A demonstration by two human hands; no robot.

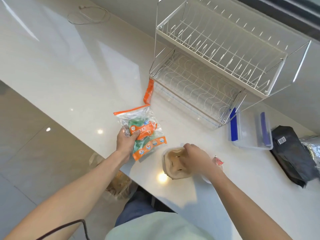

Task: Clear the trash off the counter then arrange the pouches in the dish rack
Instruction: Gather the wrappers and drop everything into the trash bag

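Note:
My left hand (125,142) grips a clear pouch with orange edges and green contents (142,130), lifted slightly over the white counter (86,70). My right hand (194,157) is closed on a crumpled beige paper piece (174,163) lying near the counter's front edge. A small red wrapper (218,160) lies just right of that hand. A torn orange strip (149,91) rests against the left foot of the white two-tier wire dish rack (216,63), whose shelves hold nothing.
A clear plastic box with blue clips (251,130) sits right of the rack, and a black foil bag (294,153) lies beyond it. A thin wire loop (88,16) lies at the far back. A plastic bag with contents (119,182) hangs below the counter edge.

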